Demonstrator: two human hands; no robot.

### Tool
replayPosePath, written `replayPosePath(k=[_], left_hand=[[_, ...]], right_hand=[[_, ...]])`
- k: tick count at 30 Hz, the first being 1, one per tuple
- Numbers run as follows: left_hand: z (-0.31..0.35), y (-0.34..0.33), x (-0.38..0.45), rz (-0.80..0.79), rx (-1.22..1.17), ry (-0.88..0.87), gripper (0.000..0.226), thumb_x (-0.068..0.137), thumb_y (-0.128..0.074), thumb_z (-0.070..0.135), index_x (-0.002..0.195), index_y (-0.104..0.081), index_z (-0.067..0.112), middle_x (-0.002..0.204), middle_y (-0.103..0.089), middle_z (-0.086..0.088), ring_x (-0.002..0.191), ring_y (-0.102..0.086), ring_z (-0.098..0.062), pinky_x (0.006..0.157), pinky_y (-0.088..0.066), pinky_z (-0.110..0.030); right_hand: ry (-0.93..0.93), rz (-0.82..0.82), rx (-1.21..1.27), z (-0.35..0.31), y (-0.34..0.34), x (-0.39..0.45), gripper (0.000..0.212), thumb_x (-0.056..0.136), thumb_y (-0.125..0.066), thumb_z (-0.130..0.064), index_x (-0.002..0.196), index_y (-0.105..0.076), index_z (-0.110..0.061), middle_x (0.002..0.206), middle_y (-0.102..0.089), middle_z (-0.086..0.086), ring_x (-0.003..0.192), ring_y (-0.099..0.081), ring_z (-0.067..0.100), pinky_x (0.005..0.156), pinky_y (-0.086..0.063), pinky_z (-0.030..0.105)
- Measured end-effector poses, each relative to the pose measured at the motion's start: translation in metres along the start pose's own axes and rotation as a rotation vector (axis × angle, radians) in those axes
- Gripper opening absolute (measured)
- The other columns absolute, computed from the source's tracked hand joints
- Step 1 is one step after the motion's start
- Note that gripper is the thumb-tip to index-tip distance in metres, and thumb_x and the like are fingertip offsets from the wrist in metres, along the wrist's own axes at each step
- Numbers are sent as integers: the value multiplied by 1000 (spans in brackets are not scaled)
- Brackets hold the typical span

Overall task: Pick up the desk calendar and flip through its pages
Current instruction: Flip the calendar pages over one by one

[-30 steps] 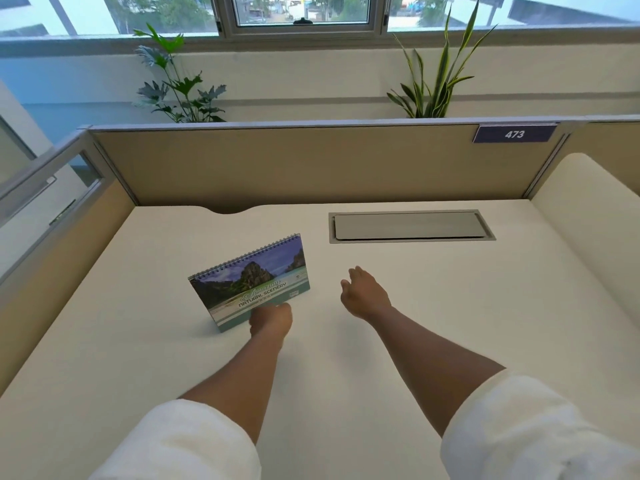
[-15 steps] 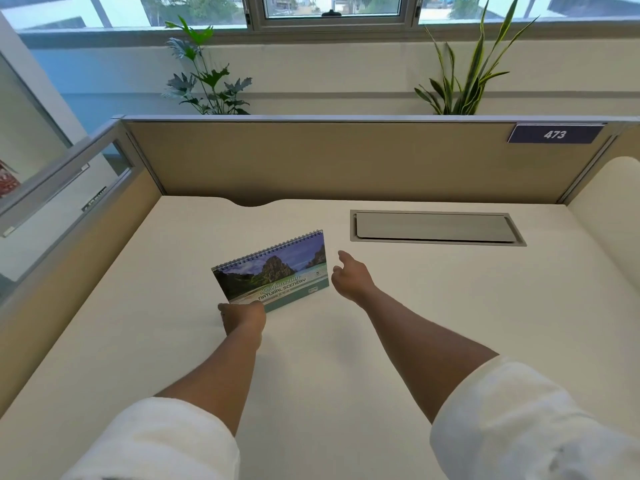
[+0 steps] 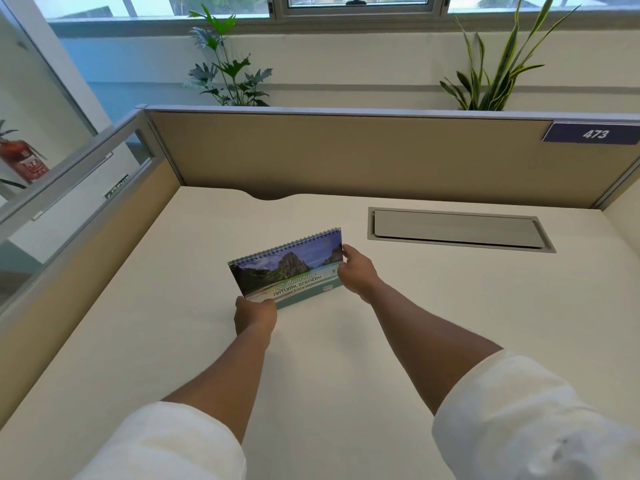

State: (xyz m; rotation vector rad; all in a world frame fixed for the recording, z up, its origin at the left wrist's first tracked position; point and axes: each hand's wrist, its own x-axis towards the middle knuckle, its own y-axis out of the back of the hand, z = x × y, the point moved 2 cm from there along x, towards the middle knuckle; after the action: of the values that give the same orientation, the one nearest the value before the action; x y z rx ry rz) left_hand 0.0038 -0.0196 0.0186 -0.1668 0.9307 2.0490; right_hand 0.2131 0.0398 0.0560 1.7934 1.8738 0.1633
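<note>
A spiral-bound desk calendar [image 3: 289, 268] with a mountain-and-sea cover reading "Natural Scenery" stands near the middle of the cream desk [image 3: 346, 358], its spiral edge on top. My left hand [image 3: 255, 315] grips its lower left corner. My right hand [image 3: 356, 271] holds its right edge, fingers wrapped behind the cover. The calendar's base is at or just above the desk surface; I cannot tell whether it touches.
A grey cable hatch [image 3: 457, 229] is set flush in the desk at the back right. Tan partition walls [image 3: 346, 157] enclose the back and left sides, with a "473" plate [image 3: 593, 134]. Two plants [image 3: 228, 74] stand behind the partition.
My right hand has moved left from open air onto the calendar's right edge and closed on it. My left hand keeps its hold at the lower left corner. The view has shifted.
</note>
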Motion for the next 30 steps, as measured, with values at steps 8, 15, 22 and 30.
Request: replayPosePath(k=[8,15,22,30], left_hand=[[-13,8,11,31,55,1,48,86,-68,35,124,-55,8,125,-62,-17,110,-60,-38,90,-49,-39],[-19,16,10,74,18,57,70,99,-16,54,113,-62,2,117,-64,-22,103,-59,-39,86,-45,-41],[-20,25,17,-62,-335,126,60,98,-18,52,104,-65,17,112,-69,-16,102,-64,-34,97,-50,-45],[-21,40,18,-190,-400,103,36,99,-30,34,112,-62,21,102,-72,-10,87,-67,-23,71,-53,-33]], right_hand=[[-16,132,-37,12,-1,7,31,89,-50,-10,118,-60,-10,119,-65,12,104,-60,30,84,-55,39],[-39,115,-32,18,4,4,20,87,-63,-27,101,-68,-13,102,-69,10,90,-62,26,70,-49,31],[-138,-102,290,22,9,-2,26,90,-64,-31,90,-66,-5,107,-70,19,97,-68,32,85,-56,45],[-190,-228,555,11,27,-7,32,89,-64,-31,111,-65,-7,106,-74,14,93,-72,32,78,-58,35]])
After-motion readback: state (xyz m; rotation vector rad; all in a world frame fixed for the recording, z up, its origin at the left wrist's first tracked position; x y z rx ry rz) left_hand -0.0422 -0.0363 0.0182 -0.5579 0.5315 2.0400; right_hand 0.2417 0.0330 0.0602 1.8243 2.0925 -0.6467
